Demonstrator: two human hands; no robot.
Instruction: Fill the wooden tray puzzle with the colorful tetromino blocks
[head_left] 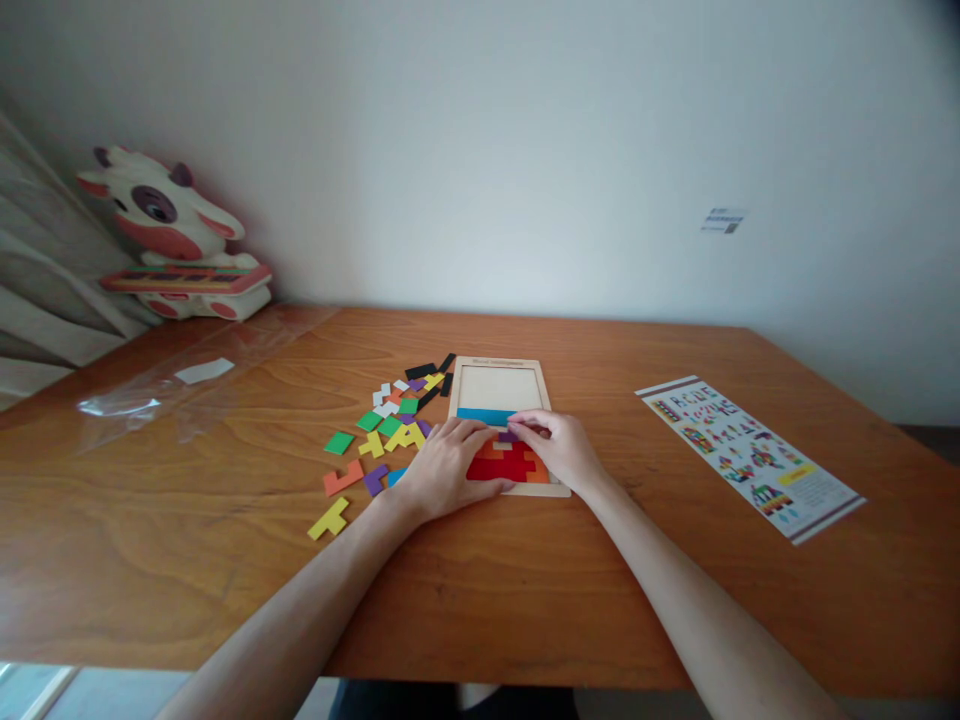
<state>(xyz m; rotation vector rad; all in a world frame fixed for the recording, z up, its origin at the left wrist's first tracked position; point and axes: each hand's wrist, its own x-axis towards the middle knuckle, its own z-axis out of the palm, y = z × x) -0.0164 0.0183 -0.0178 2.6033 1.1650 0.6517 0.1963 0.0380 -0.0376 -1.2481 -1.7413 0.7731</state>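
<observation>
A light wooden puzzle tray [498,366] lies on the table, its far half bare. A blue bar [484,415] sits across its middle, and red [489,468] and orange [537,469] pieces fill its near part. My left hand [442,468] lies flat over the tray's near left corner with fingers stretched out. My right hand [561,446] pinches a small purple piece [508,436] at the tray's middle, just below the blue bar.
Several loose coloured pieces [390,420] are scattered left of the tray, with a yellow one [328,519] nearest me. A printed picture sheet [750,455] lies at right. Clear plastic wrap [142,400] and a toy cow [169,240] are at the far left.
</observation>
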